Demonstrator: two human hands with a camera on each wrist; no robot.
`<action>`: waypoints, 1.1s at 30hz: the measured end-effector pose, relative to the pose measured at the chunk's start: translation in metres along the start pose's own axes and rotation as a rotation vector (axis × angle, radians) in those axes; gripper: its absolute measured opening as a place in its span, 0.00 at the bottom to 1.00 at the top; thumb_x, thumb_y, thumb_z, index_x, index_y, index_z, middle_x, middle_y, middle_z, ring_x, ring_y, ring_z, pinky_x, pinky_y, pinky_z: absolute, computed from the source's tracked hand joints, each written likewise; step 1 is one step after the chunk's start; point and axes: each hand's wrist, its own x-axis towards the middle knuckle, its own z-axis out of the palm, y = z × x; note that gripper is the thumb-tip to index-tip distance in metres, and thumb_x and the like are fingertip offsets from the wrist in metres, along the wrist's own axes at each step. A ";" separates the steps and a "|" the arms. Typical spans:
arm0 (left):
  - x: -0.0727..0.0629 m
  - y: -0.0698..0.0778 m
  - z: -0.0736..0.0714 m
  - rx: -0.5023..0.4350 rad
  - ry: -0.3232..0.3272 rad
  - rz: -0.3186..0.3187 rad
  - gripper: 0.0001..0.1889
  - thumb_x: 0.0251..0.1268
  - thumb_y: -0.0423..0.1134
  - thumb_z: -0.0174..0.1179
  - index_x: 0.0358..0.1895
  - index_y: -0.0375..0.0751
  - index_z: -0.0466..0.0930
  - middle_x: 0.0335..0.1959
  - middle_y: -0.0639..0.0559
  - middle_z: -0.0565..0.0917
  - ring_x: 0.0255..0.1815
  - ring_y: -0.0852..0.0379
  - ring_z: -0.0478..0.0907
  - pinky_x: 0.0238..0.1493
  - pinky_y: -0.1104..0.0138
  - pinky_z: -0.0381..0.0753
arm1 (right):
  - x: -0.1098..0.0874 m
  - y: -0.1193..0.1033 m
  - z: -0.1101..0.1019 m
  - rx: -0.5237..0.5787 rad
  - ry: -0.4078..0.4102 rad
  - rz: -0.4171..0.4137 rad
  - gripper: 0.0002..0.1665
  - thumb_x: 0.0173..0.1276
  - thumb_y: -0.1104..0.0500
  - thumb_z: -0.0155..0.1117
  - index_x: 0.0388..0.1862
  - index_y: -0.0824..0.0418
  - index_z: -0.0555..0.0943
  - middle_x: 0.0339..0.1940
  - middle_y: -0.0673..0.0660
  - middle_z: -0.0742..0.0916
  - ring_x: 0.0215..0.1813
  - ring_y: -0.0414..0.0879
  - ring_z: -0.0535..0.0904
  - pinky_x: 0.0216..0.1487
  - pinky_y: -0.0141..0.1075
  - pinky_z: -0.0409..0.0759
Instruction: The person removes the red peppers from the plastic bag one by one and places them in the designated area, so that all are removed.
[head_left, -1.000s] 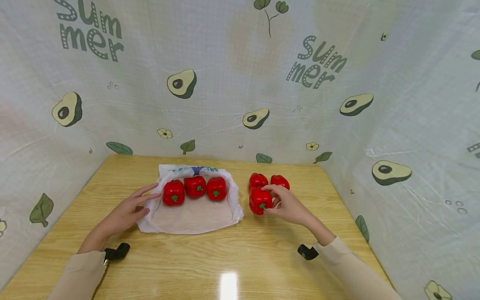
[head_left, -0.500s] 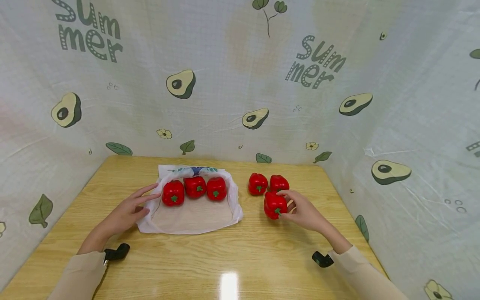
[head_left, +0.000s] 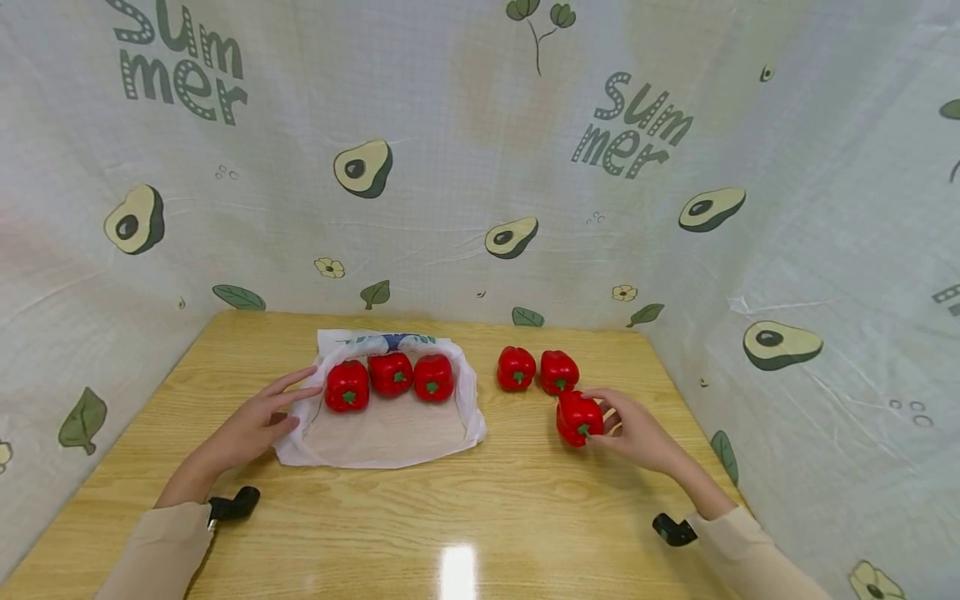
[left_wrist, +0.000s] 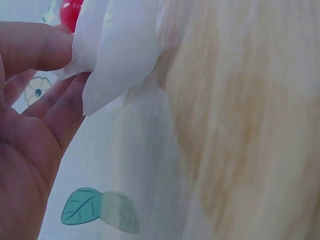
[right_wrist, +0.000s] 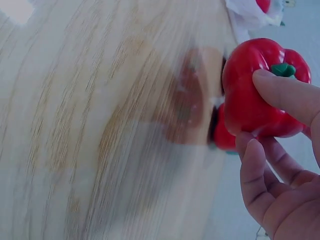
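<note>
My left hand (head_left: 246, 427) holds the left rim of a white plastic bag (head_left: 390, 442) lying on its side, its mouth facing me. In the left wrist view, the bag's edge (left_wrist: 120, 55) runs between thumb and fingers, hiding some fingertips. Three red bell peppers sit in the bag: left (head_left: 347, 387), middle (head_left: 391, 373) and right (head_left: 433, 377). On the right, my right hand (head_left: 636, 433) grips a red bell pepper (head_left: 576, 417), thumb beside its green stem (right_wrist: 283, 69). Just behind it stand two more bell peppers, one left (head_left: 516, 369) and one right (head_left: 558, 371).
A wooden table (head_left: 420, 525) lies beneath everything, with a bright reflection near its front. Behind and at both sides hangs a pale cloth (head_left: 450, 167) printed with avocados. Black wrist cameras sit at the left wrist (head_left: 236, 504) and right wrist (head_left: 673, 530).
My right hand has carried the bell pepper to the right and slightly towards me, past the front of the two standing peppers. The left hand and the bag stay where they were.
</note>
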 end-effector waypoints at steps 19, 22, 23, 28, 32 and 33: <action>-0.001 -0.002 0.000 -0.006 0.009 0.011 0.30 0.67 0.21 0.66 0.72 0.44 0.80 0.83 0.42 0.64 0.79 0.42 0.63 0.61 0.87 0.66 | 0.002 0.037 -0.034 -0.032 0.040 0.042 0.40 0.63 0.68 0.80 0.72 0.63 0.73 0.52 0.64 0.84 0.42 0.51 0.85 0.41 0.32 0.86; 0.000 -0.002 0.001 -0.003 0.006 0.011 0.31 0.67 0.20 0.65 0.72 0.43 0.80 0.83 0.42 0.64 0.78 0.37 0.62 0.62 0.88 0.63 | 0.007 0.046 -0.037 -0.042 0.047 0.039 0.40 0.63 0.67 0.80 0.72 0.63 0.73 0.52 0.65 0.84 0.42 0.50 0.85 0.41 0.32 0.86; 0.000 -0.002 0.001 -0.002 0.005 0.012 0.31 0.67 0.20 0.65 0.72 0.43 0.80 0.83 0.41 0.64 0.78 0.34 0.62 0.62 0.88 0.62 | 0.009 0.049 -0.038 -0.041 0.047 0.040 0.40 0.63 0.68 0.80 0.72 0.63 0.73 0.52 0.65 0.84 0.41 0.50 0.85 0.41 0.32 0.86; 0.001 -0.001 0.001 0.000 0.003 0.012 0.31 0.67 0.19 0.65 0.72 0.42 0.80 0.83 0.40 0.64 0.76 0.28 0.63 0.62 0.88 0.62 | 0.020 0.060 -0.040 -0.070 0.064 0.026 0.41 0.62 0.67 0.81 0.72 0.64 0.73 0.52 0.66 0.85 0.40 0.51 0.86 0.41 0.33 0.87; 0.001 -0.001 0.001 -0.004 -0.002 0.006 0.31 0.67 0.19 0.65 0.72 0.42 0.80 0.83 0.40 0.64 0.76 0.27 0.63 0.61 0.87 0.63 | 0.028 0.067 -0.040 -0.077 0.067 0.018 0.41 0.62 0.68 0.80 0.72 0.66 0.73 0.52 0.68 0.84 0.40 0.52 0.86 0.43 0.40 0.89; 0.001 -0.001 0.001 -0.004 -0.001 0.006 0.31 0.67 0.20 0.65 0.72 0.42 0.80 0.83 0.40 0.64 0.76 0.27 0.63 0.61 0.87 0.63 | 0.030 0.068 -0.040 -0.073 0.067 0.023 0.40 0.62 0.69 0.80 0.72 0.66 0.73 0.52 0.68 0.84 0.40 0.52 0.86 0.44 0.42 0.89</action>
